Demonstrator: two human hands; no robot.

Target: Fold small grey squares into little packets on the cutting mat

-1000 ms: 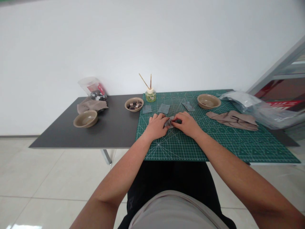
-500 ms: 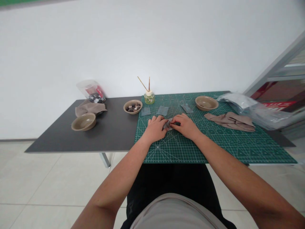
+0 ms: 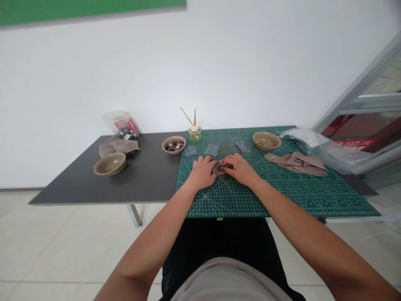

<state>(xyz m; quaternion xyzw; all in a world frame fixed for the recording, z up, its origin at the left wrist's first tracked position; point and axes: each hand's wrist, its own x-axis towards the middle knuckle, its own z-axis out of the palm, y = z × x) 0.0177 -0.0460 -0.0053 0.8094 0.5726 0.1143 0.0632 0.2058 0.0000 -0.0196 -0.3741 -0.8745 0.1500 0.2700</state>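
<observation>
The left hand (image 3: 203,172) and right hand (image 3: 240,169), fingers bent nearly closed, both pinch one small grey piece (image 3: 218,167) on the green mat (image 3: 225,202), nearer its left edge. Toward the mat's back edge lie three blue-grey squares (image 3: 212,149). The mat covers most of the dark table's (image 3: 138,184) right side. There are three tan bowls (image 3: 110,165), two brown cloths (image 3: 296,163) and one bottle (image 3: 195,134) with two sticks (image 3: 194,117). A white wall (image 3: 219,67) stands behind, a tiled floor (image 3: 46,238) below.

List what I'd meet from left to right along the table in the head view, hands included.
Left bowl, bowl of small pieces, left hand, grey scrap, right hand, right bowl, plastic bag.
</observation>
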